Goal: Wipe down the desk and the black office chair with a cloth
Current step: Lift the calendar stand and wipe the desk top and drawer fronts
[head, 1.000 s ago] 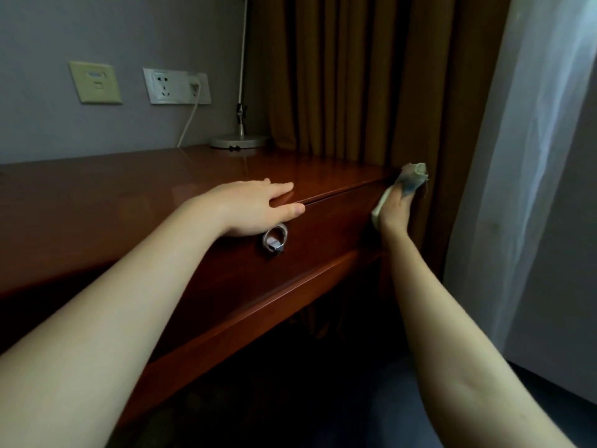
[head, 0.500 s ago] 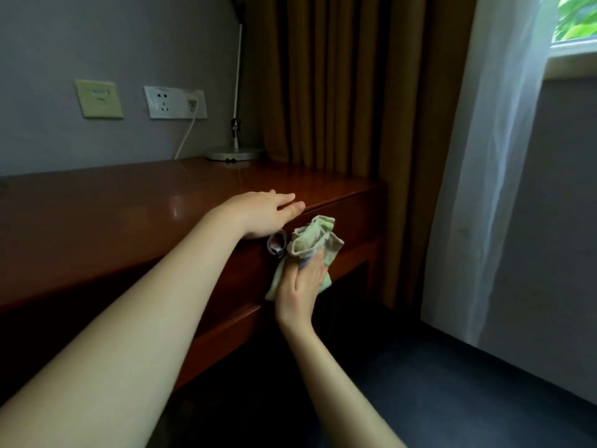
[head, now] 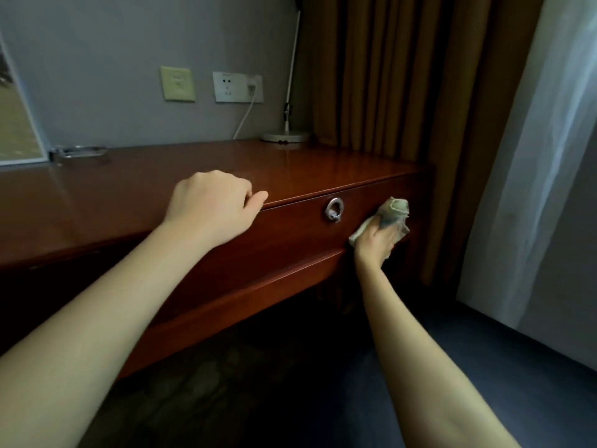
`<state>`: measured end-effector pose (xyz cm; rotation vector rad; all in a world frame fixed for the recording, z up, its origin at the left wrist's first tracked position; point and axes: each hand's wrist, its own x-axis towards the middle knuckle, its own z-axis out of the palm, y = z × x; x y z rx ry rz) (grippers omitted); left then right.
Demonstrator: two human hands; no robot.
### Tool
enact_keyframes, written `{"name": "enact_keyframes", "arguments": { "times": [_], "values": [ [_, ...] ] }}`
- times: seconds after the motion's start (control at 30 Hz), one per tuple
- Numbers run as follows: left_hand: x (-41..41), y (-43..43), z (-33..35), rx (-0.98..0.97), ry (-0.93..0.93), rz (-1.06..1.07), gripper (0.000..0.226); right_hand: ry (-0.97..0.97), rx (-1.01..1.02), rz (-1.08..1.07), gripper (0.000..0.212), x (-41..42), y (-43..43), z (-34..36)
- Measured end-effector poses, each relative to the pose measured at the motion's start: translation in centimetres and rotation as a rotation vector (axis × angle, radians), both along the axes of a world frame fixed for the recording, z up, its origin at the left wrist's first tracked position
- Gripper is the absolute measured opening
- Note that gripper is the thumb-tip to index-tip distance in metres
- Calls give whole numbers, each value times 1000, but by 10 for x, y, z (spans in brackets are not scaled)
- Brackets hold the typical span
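Observation:
A glossy red-brown wooden desk (head: 200, 176) runs across the view, with a drawer front bearing a silver ring pull (head: 334, 210). My right hand (head: 374, 242) presses a crumpled pale green cloth (head: 392, 213) against the drawer front, right of the ring pull and near the desk's right end. My left hand (head: 211, 210) rests on the desk's front edge, left of the pull, its fingers curled over the lip and holding nothing. The black office chair is not in view.
A lamp base (head: 286, 136) with a thin white stem stands at the desk's back right, its cord plugged into a wall socket (head: 238, 87). A framed picture (head: 16, 124) and a metal fitting (head: 79, 151) sit at the back left. Brown curtains (head: 387, 76) and a white sheer curtain (head: 529, 156) hang to the right.
My right hand swept the cloth from the desk's right corner leftward to the ring pull, then back right along the drawer front. My left hand shifted left of the pull and its fingers curled.

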<state>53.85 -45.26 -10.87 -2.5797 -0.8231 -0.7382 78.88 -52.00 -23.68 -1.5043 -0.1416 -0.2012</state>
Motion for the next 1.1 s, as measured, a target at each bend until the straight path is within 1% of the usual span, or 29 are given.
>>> {"name": "enact_keyframes", "arguments": {
  "times": [0.07,0.13,0.2,0.27,0.3,0.33,0.37,0.4,0.43,0.47,0.53,0.6,0.7,0.8,0.87,0.93,0.97,1.0,1.07,1.1],
  "values": [
    [-15,-2,0,-52,-17,-22,43,79,55,38,59,-48,4,-8],
    [-18,-2,1,-108,-25,-53,43,69,9,119,62,-116,18,-22],
    [-14,-1,2,-156,-54,-78,40,-53,-45,213,64,-192,35,-35],
    [-15,1,2,-206,-83,-98,36,-195,-93,363,74,-267,42,-48],
    [-16,2,2,-229,-96,-106,35,-241,-133,439,72,-295,41,-51],
    [-18,3,1,-245,-110,-116,33,-244,-163,481,66,-309,40,-55],
    [-21,5,0,-255,-123,-129,32,-233,-160,489,63,-308,40,-56],
    [-24,7,1,-263,-139,-143,30,-217,-133,440,64,-299,43,-54],
    [-27,9,2,-280,-155,-158,29,-195,-84,348,67,-280,45,-50],
    [-31,12,2,-305,-170,-178,27,-165,-37,238,66,-258,46,-44],
    [-34,16,3,-363,-203,-214,25,-71,45,76,58,-202,43,-32],
    [-33,17,4,-396,-225,-226,25,6,33,41,56,-142,33,-24],
    [-30,15,5,-383,-223,-224,25,19,-43,44,55,-87,18,-15],
    [-29,13,5,-364,-240,-261,25,-45,-122,38,55,-101,16,-20],
    [-31,12,5,-379,-255,-301,24,-104,-163,60,60,-141,20,-31],
    [-33,11,6,-423,-267,-348,26,-135,-189,138,61,-200,25,-43],
    [-34,10,6,-453,-277,-372,27,-181,-207,197,60,-234,28,-49],
    [-37,8,6,-483,-292,-395,29,-272,-236,238,58,-269,30,-56],
    [-50,5,5,-510,-323,-423,34,-585,-348,285,61,-332,36,-72],
    [-61,4,2,-489,-328,-429,37,-787,-450,307,67,-353,41,-84]
  ]
}}
